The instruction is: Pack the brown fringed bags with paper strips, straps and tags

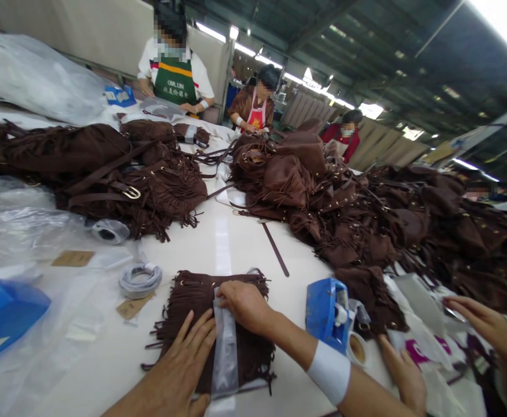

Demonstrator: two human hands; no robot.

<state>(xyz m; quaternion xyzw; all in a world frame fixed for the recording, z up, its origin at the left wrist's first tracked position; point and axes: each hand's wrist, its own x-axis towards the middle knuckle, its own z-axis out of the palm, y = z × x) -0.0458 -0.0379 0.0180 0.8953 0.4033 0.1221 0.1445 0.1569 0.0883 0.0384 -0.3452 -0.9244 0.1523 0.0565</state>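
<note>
A dark brown fringed bag (pixel 253 359) lies flat on the white table in front of me. Down its middle runs a strip of clear plastic film (pixel 226 362). My left hand (pixel 179 365) rests flat on the bag's left half, fingers stretched out and reaching the strip's edge. At the strip's upper end, my right hand (pixel 247 304) has its fingers closed on the film, near the bag's top edge. A white band is wrapped round my right forearm. The film's far end under the fingers is partly hidden.
Blue tape dispensers (pixel 327 313) stand to the right and at the left edge. A coiled grey cord (pixel 140 281) and brown tags lie left. Piles of brown bags (pixel 296 168) fill the table's back and right. A co-worker's hands (pixel 403 370) work close by at right; other people stand across.
</note>
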